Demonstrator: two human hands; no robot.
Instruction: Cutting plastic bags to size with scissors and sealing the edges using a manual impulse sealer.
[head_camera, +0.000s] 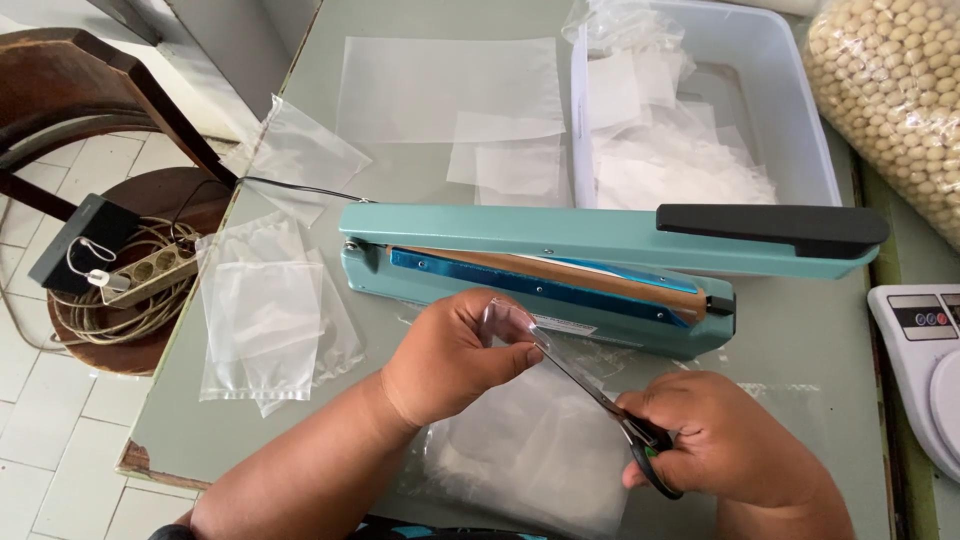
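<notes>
— Grey-green table (800, 330) under us, white floor tiles off to the left, and we're looking straight down at our own work.

— We've got our left hand (455, 350) curled closed, pinching the top edge of a clear bag (530, 440). The bag lies on the table right in front of us, its upper end lifted in our fingers.

— And our right hand (725, 435) is clenched around the scissors (600, 395), fingers through the dark handles, blades angled up to the left and meeting the bag just beside our left thumb.

— Just behind our hands sits the teal heat sealer (560, 235), its arm raised, black handle out to the right.

— We see loose clear bags (265, 310) piled at the left of the table, more flat ones (450, 90) beyond the sealer.

— A white tub (790, 110) of plastic bags stands at the far right, touching a big sack of soybeans (895, 95).

— A white scale (925, 360) pokes in from the right edge, near our right hand.

— And off the table, a wooden chair (120, 200) carries a power strip (150, 272) and coiled cable.
</notes>
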